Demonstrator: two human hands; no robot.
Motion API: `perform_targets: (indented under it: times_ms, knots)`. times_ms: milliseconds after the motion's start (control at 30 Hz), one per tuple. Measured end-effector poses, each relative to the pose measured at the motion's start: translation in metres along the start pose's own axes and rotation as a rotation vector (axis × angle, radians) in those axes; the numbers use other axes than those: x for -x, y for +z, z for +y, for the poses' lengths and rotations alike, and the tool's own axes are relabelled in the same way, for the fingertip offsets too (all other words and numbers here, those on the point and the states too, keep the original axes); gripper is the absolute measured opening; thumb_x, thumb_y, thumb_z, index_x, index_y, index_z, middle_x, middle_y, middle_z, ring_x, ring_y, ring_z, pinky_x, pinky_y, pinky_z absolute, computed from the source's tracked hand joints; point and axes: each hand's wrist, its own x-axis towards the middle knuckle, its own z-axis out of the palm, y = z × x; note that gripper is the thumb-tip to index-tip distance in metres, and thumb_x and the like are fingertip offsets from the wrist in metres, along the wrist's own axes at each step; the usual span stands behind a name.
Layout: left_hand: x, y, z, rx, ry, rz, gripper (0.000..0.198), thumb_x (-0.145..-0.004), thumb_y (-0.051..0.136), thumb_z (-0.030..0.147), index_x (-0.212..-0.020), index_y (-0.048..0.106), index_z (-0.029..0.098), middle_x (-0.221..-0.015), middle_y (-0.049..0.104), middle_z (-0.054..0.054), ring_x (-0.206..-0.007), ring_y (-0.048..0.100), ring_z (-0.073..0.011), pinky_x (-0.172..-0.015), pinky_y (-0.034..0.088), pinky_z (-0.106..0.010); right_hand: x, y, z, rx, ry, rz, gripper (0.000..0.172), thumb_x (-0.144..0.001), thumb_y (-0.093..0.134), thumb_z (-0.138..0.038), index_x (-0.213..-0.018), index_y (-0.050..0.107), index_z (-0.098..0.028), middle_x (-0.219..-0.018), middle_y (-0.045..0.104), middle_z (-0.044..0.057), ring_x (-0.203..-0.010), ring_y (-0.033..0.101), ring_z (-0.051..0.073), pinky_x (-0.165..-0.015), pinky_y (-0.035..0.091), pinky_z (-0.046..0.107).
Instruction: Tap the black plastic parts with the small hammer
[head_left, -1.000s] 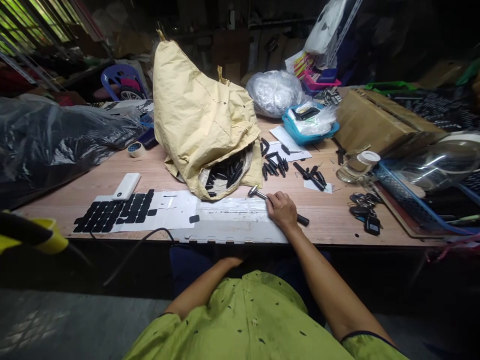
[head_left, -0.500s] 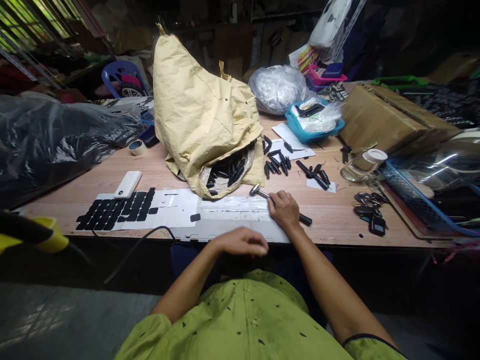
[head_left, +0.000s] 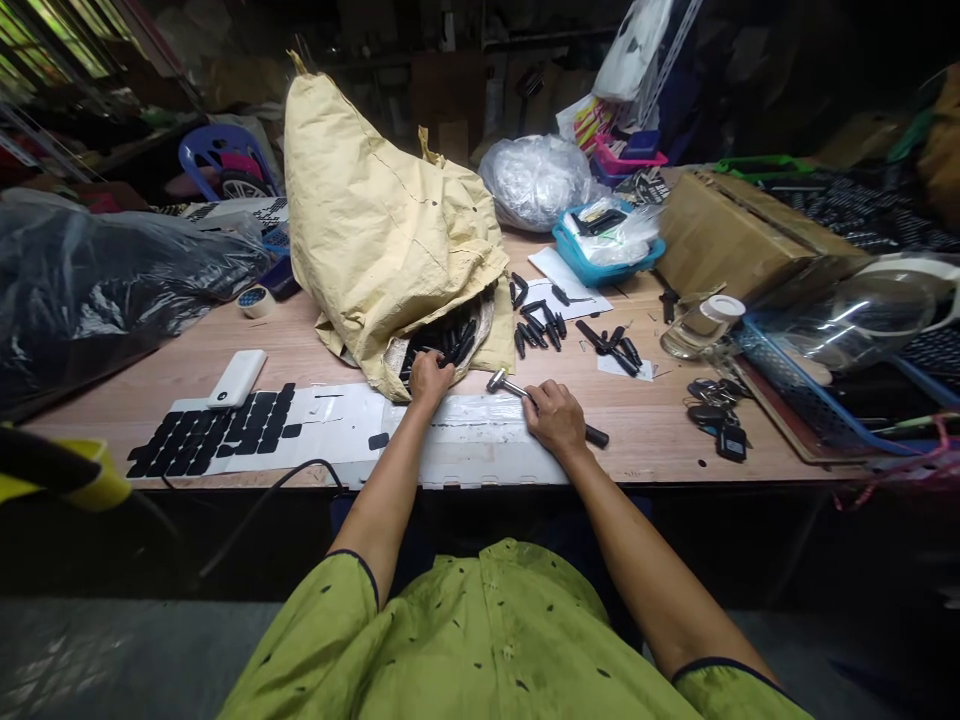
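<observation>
My left hand (from here I can't tell if it's pinching anything) is at the black pieces inside the sack, nearer than my right hand, curled round the hammer slanting over the worktop.

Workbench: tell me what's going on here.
One person is working at the bench with both hands. The left hand is at the open mouth of a pale yellow sack, by the small black parts inside; whether it grips one is unclear. The right hand holds a hammer by its handle, low over the bench's front. More black pieces lie loose right of the sack.
</observation>
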Motion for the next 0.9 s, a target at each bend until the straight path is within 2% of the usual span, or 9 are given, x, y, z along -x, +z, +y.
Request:
perform_targets:
  times_ms: [67, 133, 267, 333, 433, 667, 800, 900]
  knots:
    - [0.005, -0.009, -0.004, 0.032, 0.036, 0.006, 0.012, -0.078, 0.072, 0.023, -0.090, 0.074, 0.021, -0.090, 0.067, -0.006, -0.084, 0.065, -0.0224, -0.080, 0.051, -0.032, 0.000, 0.000, 0.000, 0.011, 0.000, 0.009, 0.021, -0.094, 0.051, -0.024, -0.093, 0.072, -0.021, -0.088, 0.060, 0.009, -0.086, 0.048, 0.023, -0.076, 0.037, 0.033]
    - [0.016, -0.019, -0.010, 0.090, 0.137, -0.043, 0.015, -0.081, 0.072, 0.024, -0.096, 0.075, 0.021, -0.092, 0.068, -0.005, -0.079, 0.063, -0.0190, -0.080, 0.051, -0.031, 0.000, 0.001, 0.000, 0.018, 0.003, 0.012, 0.021, -0.094, 0.051, -0.024, -0.092, 0.071, -0.021, -0.088, 0.060, 0.008, -0.085, 0.048, 0.023, -0.075, 0.037, 0.032]
    - [0.048, -0.028, -0.023, 0.170, 0.417, -0.312, 0.017, -0.080, 0.075, 0.023, -0.097, 0.075, 0.020, -0.091, 0.068, -0.003, -0.080, 0.062, -0.0175, -0.077, 0.051, -0.030, 0.001, 0.002, 0.001, 0.023, 0.006, 0.010, 0.022, -0.095, 0.050, -0.024, -0.093, 0.071, -0.021, -0.088, 0.059, 0.008, -0.085, 0.047, 0.022, -0.074, 0.035, 0.032]
    - [0.062, -0.026, -0.027, 0.154, 0.480, -0.395, 0.015, -0.080, 0.075, 0.023, -0.095, 0.076, 0.021, -0.088, 0.067, -0.003, -0.084, 0.062, -0.0190, -0.080, 0.051, -0.031, 0.002, 0.002, 0.002, 0.025, 0.002, 0.005, 0.023, -0.095, 0.049, -0.024, -0.096, 0.072, -0.021, -0.088, 0.059, 0.008, -0.085, 0.047, 0.022, -0.074, 0.035, 0.031]
    - [0.071, -0.019, -0.029, 0.127, 0.486, -0.399, 0.016, -0.081, 0.075, 0.024, -0.096, 0.077, 0.021, -0.089, 0.066, -0.003, -0.089, 0.061, -0.0209, -0.085, 0.051, -0.033, 0.001, 0.001, 0.004, 0.027, -0.016, -0.008, 0.024, -0.096, 0.048, -0.024, -0.098, 0.072, -0.021, -0.089, 0.059, 0.008, -0.084, 0.047, 0.022, -0.073, 0.035, 0.031]
    - [0.067, -0.012, -0.031, 0.147, 0.477, -0.411, 0.019, -0.081, 0.076, 0.025, -0.099, 0.078, 0.023, -0.087, 0.062, -0.003, -0.089, 0.060, -0.0202, -0.084, 0.050, -0.033, -0.004, -0.012, 0.008, -0.033, -0.037, -0.033, 0.026, -0.098, 0.046, -0.026, -0.099, 0.072, -0.021, -0.087, 0.061, 0.008, -0.083, 0.051, 0.021, -0.071, 0.038, 0.030]
    - [0.066, -0.010, -0.032, 0.174, 0.462, -0.428, 0.019, -0.081, 0.075, 0.023, -0.099, 0.079, 0.023, -0.089, 0.062, -0.002, -0.089, 0.060, -0.0194, -0.085, 0.049, -0.032, 0.006, -0.026, -0.008, -0.228, -0.039, 0.036, 0.033, -0.102, 0.041, -0.030, -0.113, 0.071, -0.023, -0.093, 0.065, 0.008, -0.086, 0.059, 0.020, -0.073, 0.046, 0.029]
    - [0.066, -0.008, -0.031, 0.183, 0.454, -0.444, 0.018, -0.081, 0.075, 0.023, -0.098, 0.079, 0.024, -0.090, 0.062, -0.002, -0.090, 0.059, -0.0195, -0.086, 0.049, -0.032, 0.021, -0.031, -0.028, -0.397, -0.074, 0.028, 0.038, -0.103, 0.038, -0.032, -0.126, 0.068, -0.025, -0.095, 0.066, 0.007, -0.087, 0.063, 0.019, -0.075, 0.051, 0.029]
